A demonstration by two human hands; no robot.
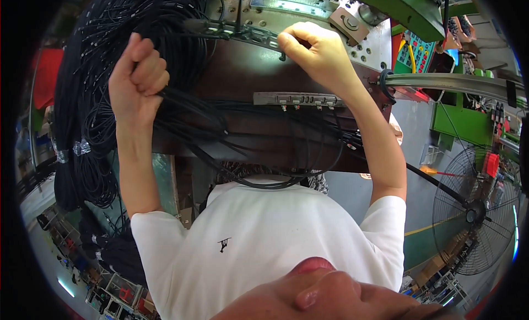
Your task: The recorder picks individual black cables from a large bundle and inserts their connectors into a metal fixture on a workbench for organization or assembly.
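Observation:
My right hand (319,52) pinches the right end of a long black moulded plastic strip (242,32), which has open gaps along it and a thin spike standing up. The strip stretches left toward a heap of black cables (143,22). Raised at the left is my left hand (139,72), its fingers curled closed in front of the cables. What it holds, if anything, is hidden. Loose black cables (193,108) run from beside that hand across the brown tabletop (237,69). Below my right hand lies a narrow metal fixture bar (300,98) with small connectors along its near edge.
Behind the strip is a drilled metal machine plate (374,52) with a metal block (349,23) on it. A green machine arm (397,6) overhangs the back right. A floor fan (475,211) stands at the right. Cable bundles (82,182) hang down at the left.

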